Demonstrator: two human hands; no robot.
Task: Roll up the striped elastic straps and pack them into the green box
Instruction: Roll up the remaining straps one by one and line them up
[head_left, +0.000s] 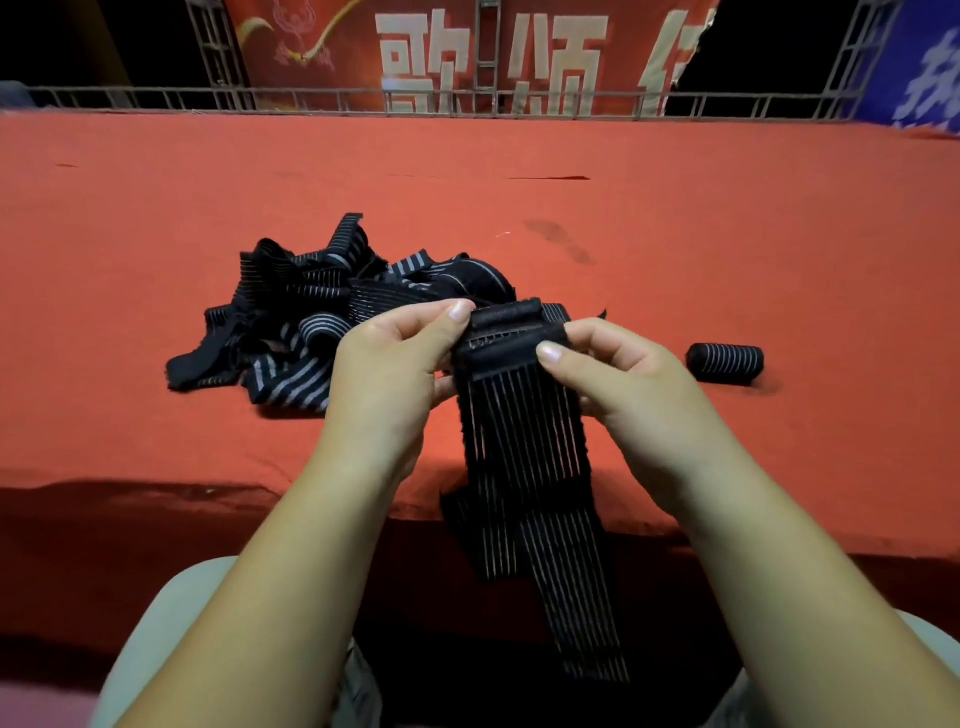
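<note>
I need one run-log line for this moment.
strap: partly rolled, tail off table | left hand: pinches it | right hand: pinches it | finished roll: on table | green box: unseen

Left hand (384, 364) and right hand (623, 374) bare, no gloves; forearms (291, 545) bare too. Thumbnails (460, 310) short, unpainted. Pale grey trousers (171, 613) on both legs.

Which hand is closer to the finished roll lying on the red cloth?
Right. The right hand is just left of the finished roll, not touching it, and pinches the partly rolled strap. The left hand pinches the strap's other edge, farther left.
</note>
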